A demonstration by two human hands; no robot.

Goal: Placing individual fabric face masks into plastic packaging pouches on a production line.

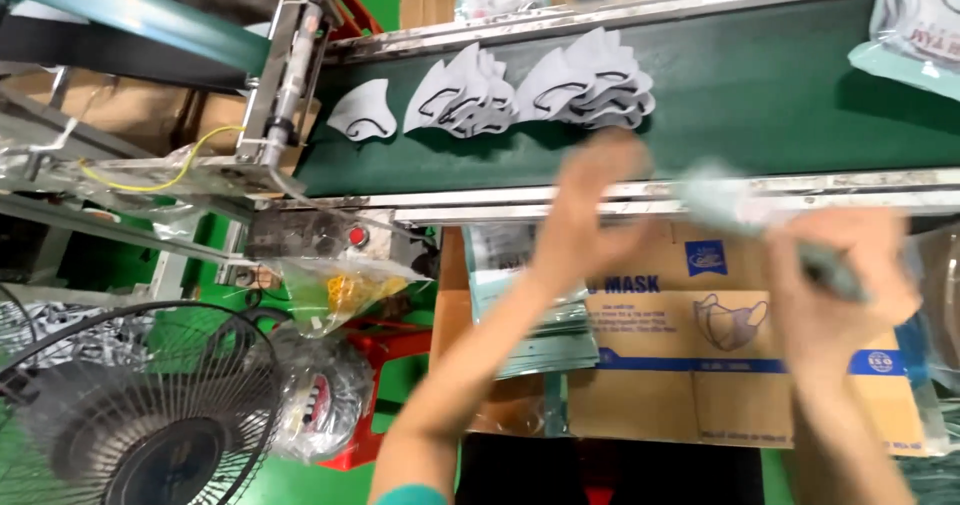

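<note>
On the dark green conveyor belt (pixel 760 95) lie white folded face masks: a single mask (pixel 362 112), a stacked bunch (pixel 462 97) and a second bunch (pixel 592 87). My left hand (pixel 590 205) reaches toward the belt's near edge, just below the second bunch, blurred, fingers apart and holding nothing. My right hand (pixel 835 280) is closed on a pale teal packaging pouch (pixel 745 210) that sticks up to the left over the belt's metal rail.
A cardboard box (pixel 700 365) with a mask picture sits below the belt, with a stack of teal pouches (pixel 520 315) beside it. A black fan (pixel 130 415) stands at lower left. Machine parts (pixel 290 75) flank the belt's left end. Another filled pouch (pixel 915 25) lies at top right.
</note>
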